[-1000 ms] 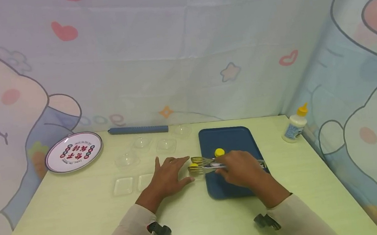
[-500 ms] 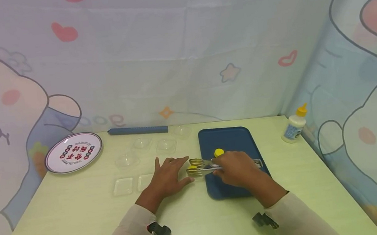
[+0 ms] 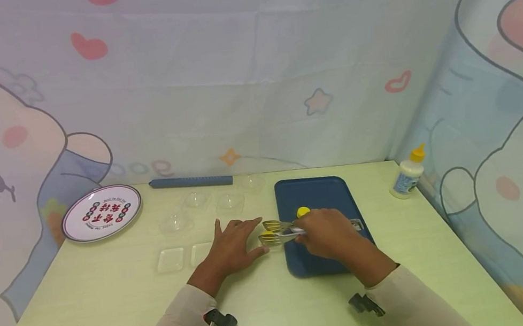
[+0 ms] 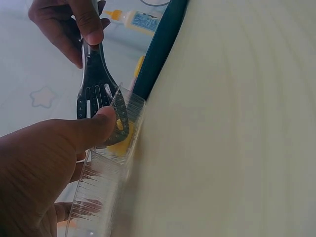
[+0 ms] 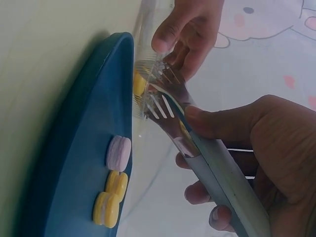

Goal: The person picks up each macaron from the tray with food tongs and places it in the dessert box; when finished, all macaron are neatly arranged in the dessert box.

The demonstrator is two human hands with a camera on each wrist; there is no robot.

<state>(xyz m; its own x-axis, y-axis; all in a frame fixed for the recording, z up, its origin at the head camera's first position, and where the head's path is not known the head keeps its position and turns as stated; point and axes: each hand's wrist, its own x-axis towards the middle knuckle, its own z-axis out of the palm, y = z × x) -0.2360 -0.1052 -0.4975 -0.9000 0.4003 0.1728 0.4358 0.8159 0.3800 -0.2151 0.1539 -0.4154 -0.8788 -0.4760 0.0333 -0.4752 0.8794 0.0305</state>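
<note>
My left hand [image 3: 229,247] holds a small clear plastic box [image 4: 101,170] at the tray's left edge, with the thumb at its near side and fingers behind it. In my right hand [image 3: 330,233] is a pair of metal serving tongs [image 5: 173,118], gripped along the handles. The tongs' slotted heads are in the box, beside a yellow macaron [image 4: 120,147]; whether they still pinch it cannot be told. On the blue tray [image 3: 313,189] lie a lilac macaron [image 5: 118,153] and two yellow macarons [image 5: 105,210], seen best in the right wrist view.
Clear domed lids [image 3: 176,222] and flat clear square boxes [image 3: 171,259] lie left of the hands. Behind them is a dark blue stick [image 3: 191,182]. A printed oval plate [image 3: 102,213] stands far left, a yellow-capped glue bottle [image 3: 407,177] far right.
The tongs have shifted slightly left with the right hand, and their heads sit further over the box with the yellow macaron. The left hand has stayed in place.
</note>
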